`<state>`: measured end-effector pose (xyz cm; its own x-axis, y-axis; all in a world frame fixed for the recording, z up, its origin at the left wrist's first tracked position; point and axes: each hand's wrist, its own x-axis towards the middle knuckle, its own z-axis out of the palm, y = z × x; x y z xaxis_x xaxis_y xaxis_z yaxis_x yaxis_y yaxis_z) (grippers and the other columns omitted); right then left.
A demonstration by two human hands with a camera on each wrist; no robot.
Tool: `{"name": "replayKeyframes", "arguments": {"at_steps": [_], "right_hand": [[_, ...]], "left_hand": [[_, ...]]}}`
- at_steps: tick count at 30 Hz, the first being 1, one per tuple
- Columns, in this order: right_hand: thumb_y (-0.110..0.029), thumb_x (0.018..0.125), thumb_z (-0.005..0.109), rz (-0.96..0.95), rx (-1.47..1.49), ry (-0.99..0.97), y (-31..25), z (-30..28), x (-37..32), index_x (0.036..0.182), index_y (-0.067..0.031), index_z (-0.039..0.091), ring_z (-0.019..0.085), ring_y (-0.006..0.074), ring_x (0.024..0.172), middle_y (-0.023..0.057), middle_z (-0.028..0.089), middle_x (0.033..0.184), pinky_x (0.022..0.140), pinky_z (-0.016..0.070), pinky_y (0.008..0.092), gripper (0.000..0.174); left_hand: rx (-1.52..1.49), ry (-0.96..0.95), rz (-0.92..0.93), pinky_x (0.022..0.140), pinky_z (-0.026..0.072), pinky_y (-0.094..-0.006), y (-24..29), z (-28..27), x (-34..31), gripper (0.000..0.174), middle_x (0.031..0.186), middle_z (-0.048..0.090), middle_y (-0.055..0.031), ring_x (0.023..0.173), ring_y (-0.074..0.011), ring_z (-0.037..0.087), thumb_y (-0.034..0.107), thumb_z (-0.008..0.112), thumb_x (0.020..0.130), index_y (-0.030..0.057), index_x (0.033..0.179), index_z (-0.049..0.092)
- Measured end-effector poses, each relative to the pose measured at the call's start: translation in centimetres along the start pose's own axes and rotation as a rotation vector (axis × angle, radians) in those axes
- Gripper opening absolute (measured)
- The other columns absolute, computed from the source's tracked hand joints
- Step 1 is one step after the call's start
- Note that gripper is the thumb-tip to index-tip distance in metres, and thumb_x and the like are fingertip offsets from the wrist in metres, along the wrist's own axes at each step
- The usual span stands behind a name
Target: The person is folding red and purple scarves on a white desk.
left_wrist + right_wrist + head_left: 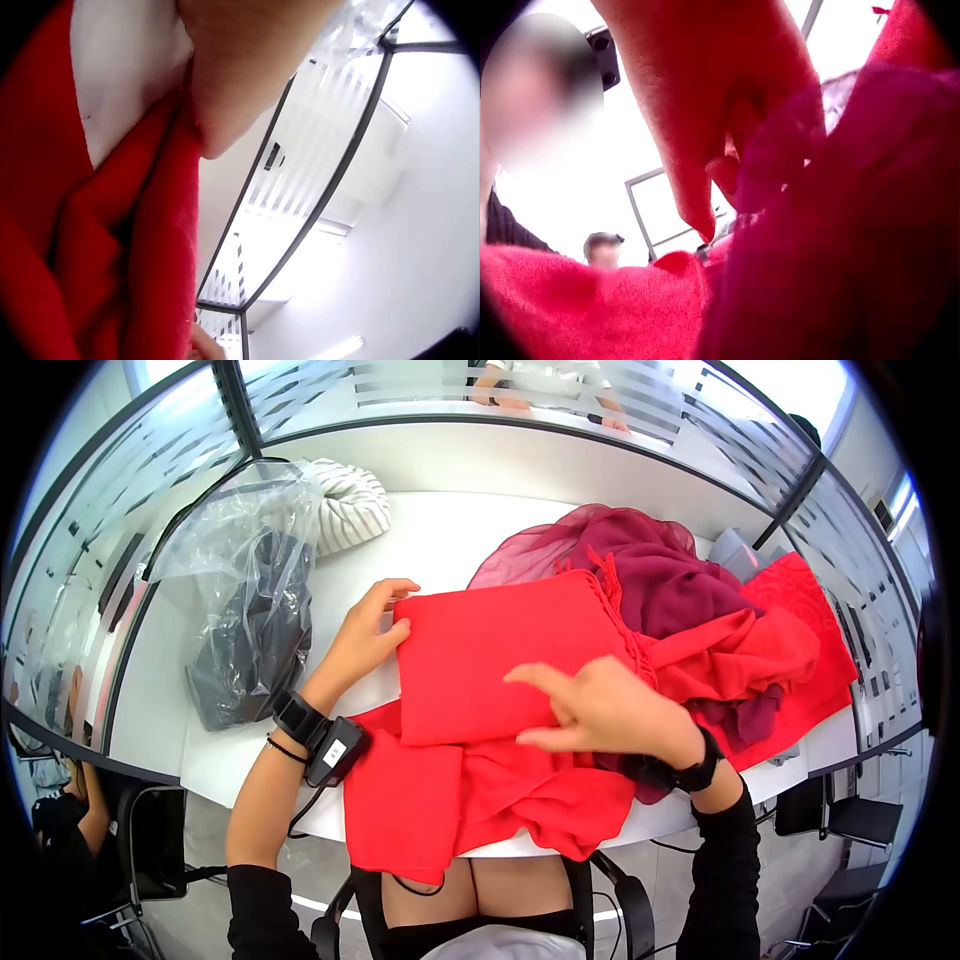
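Note:
A folded red scarf lies on the white table in front of me, on top of more loose red cloth that hangs over the near edge. My left hand lies at the scarf's left edge, with fairly straight fingers against the fold and the thumb near its top corner. My right hand rests flat on the scarf's lower right part, fingers spread and pointing left. The left wrist view shows only my palm against red folds. In the right wrist view, fingers hover over red and maroon cloth.
A heap of maroon scarves and red cloths fills the table's right side. At the left stands a clear plastic bag with dark grey cloth, and a striped cloth behind it. Glass partitions ring the table; another person's hands show beyond.

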<state>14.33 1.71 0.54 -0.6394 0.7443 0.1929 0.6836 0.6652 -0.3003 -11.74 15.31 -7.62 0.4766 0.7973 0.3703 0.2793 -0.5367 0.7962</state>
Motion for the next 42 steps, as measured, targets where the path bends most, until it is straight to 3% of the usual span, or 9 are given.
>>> {"name": "replayKeyframes", "arguments": {"at_steps": [3, 6, 10, 14, 20, 26, 28, 35, 42], "right_hand": [[-0.030, 0.080, 0.064, 0.119, -0.013, -0.202, -0.8, 1.4, -0.5, 0.128, -0.0068, 0.041, 0.052, 0.0260, 0.044, 0.0089, 0.050, 0.050, 0.044, 0.0417, 0.0353, 0.059], [-0.020, 0.081, 0.059, 0.233, -0.095, -0.169, -0.9, 1.3, -0.4, 0.124, -0.0072, 0.045, 0.053, 0.0289, 0.048, 0.0124, 0.052, 0.054, 0.046, 0.0425, 0.0384, 0.047], [-0.008, 0.080, 0.052, 0.223, -0.170, 0.105, 2.6, 2.8, -0.6, 0.113, -0.0064, 0.053, 0.056, 0.0320, 0.057, 0.0149, 0.055, 0.062, 0.053, 0.0435, 0.0414, 0.033], [-0.001, 0.077, 0.051, 0.273, 0.000, 0.232, 4.6, 2.4, -0.4, 0.111, -0.0007, 0.047, 0.056, 0.0370, 0.074, 0.0208, 0.057, 0.076, 0.067, 0.0452, 0.0406, 0.034], [-0.006, 0.080, 0.060, 0.349, 0.472, 0.171, 6.8, 0.6, -0.8, 0.127, -0.0033, 0.038, 0.062, 0.0223, 0.083, 0.0148, 0.061, 0.089, 0.078, 0.0485, 0.0299, 0.053], [-0.010, 0.083, 0.060, 0.417, 0.655, 0.092, 6.6, -1.6, -1.5, 0.121, -0.0028, 0.045, 0.061, 0.0195, 0.097, 0.0146, 0.062, 0.100, 0.087, 0.0467, 0.0290, 0.041], [-0.008, 0.084, 0.058, 0.338, 0.651, 0.219, 4.5, -3.3, -1.3, 0.115, -0.0012, 0.049, 0.061, 0.0183, 0.093, 0.0137, 0.062, 0.098, 0.085, 0.0475, 0.0284, 0.033], [-0.008, 0.089, 0.043, -0.006, 1.189, 0.485, -2.8, -7.9, 0.6, 0.103, 0.0008, 0.052, 0.054, 0.0145, 0.072, 0.0078, 0.056, 0.083, 0.067, 0.0444, 0.0245, 0.019], [-0.014, 0.089, 0.052, 0.127, 1.652, 0.541, 0.3, -1.5, 8.1, 0.090, -0.0022, 0.055, 0.054, 0.0115, 0.066, 0.0041, 0.058, 0.075, 0.065, 0.0446, 0.0235, 0.012]], "left_hand": [[0.041, -0.096, -0.019, 0.088, 0.0427, -0.0317, 1.3, -0.3, 0.0, 0.037, 0.110, 0.056, -0.0113, 0.100, -0.0222, 0.055, 0.006, 0.059, 0.077, 0.0036, 0.114, 0.051], [0.080, -0.143, -0.030, 0.085, 0.0435, -0.0294, 1.8, -0.4, 0.0, 0.037, 0.109, 0.057, -0.0102, 0.096, -0.0195, 0.055, 0.009, 0.062, 0.078, 0.0039, 0.114, 0.052], [0.011, -0.170, -0.094, 0.079, 0.0447, -0.0271, 1.6, -0.3, -0.2, 0.035, 0.103, 0.059, -0.0087, 0.088, -0.0161, 0.056, 0.009, 0.063, 0.078, 0.0032, 0.111, 0.054], [-0.074, -0.220, -0.179, 0.074, 0.0444, -0.0257, 2.3, -0.2, -0.3, 0.031, 0.091, 0.061, -0.0068, 0.079, -0.0134, 0.056, 0.009, 0.063, 0.078, 0.0018, 0.107, 0.055], [0.041, -0.295, -0.177, 0.074, 0.0434, -0.0238, 3.3, -0.6, -0.3, 0.024, 0.087, 0.060, -0.0039, 0.078, -0.0090, 0.053, 0.008, 0.061, 0.079, 0.0014, 0.101, 0.055], [-0.409, -0.402, -0.243, 0.077, 0.0417, -0.0232, 3.6, -1.3, -0.8, 0.027, 0.093, 0.058, -0.0017, 0.084, -0.0080, 0.052, 0.012, 0.060, 0.080, 0.0010, 0.103, 0.051], [-0.411, -0.473, -0.302, 0.088, 0.0393, -0.0259, 3.5, -1.5, -0.8, 0.032, 0.105, 0.055, -0.0030, 0.098, -0.0113, 0.051, 0.016, 0.059, 0.081, 0.0033, 0.109, 0.049], [-0.604, -0.268, -0.468, 0.088, 0.0418, -0.0282, 4.1, 0.0, -0.4, 0.035, 0.113, 0.053, -0.0088, 0.102, -0.0149, 0.052, 0.022, 0.049, 0.092, 0.0037, 0.121, 0.045], [-0.622, -0.190, -0.523, 0.078, 0.0469, -0.0247, 2.5, 1.2, 0.6, 0.034, 0.104, 0.058, -0.0100, 0.092, -0.0135, 0.057, 0.022, 0.053, 0.091, 0.0026, 0.118, 0.046]]}}
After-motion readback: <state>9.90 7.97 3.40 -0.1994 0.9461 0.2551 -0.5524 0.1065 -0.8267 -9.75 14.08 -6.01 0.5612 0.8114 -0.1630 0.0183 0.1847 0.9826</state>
